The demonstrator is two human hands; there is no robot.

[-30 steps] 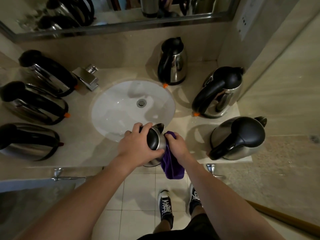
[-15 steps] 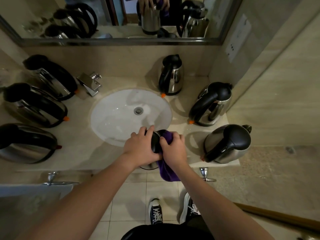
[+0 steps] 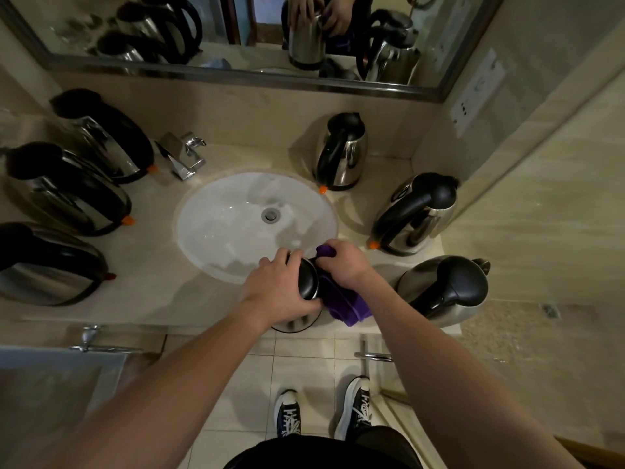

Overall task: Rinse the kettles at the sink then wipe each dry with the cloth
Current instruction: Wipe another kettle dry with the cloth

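Left hand (image 3: 280, 289) is wrapped over the black top of the kettle (image 3: 306, 282), fingers curled round it, holding it upright at the table's (image 3: 159, 292) near edge, right at the sink's (image 3: 236, 218) five o'clock rim. Right hand (image 3: 345, 265) is bunched round the purple cloth (image 3: 345, 304), pressing it against the kettle's right side, with a tail of cloth hanging down at four o'clock. Three more kettles stand from the sink's one o'clock to four o'clock: one by the back wall (image 3: 341, 150), one by the side wall (image 3: 416, 214), one at the near corner (image 3: 446, 289). Three others line up from nine to eleven o'clock: near (image 3: 47, 265), middle (image 3: 67, 191), far (image 3: 105, 137). The tap (image 3: 184, 155) sits at eleven o'clock. Up top, the mirror (image 3: 236, 28) shows both hands on the kettle.
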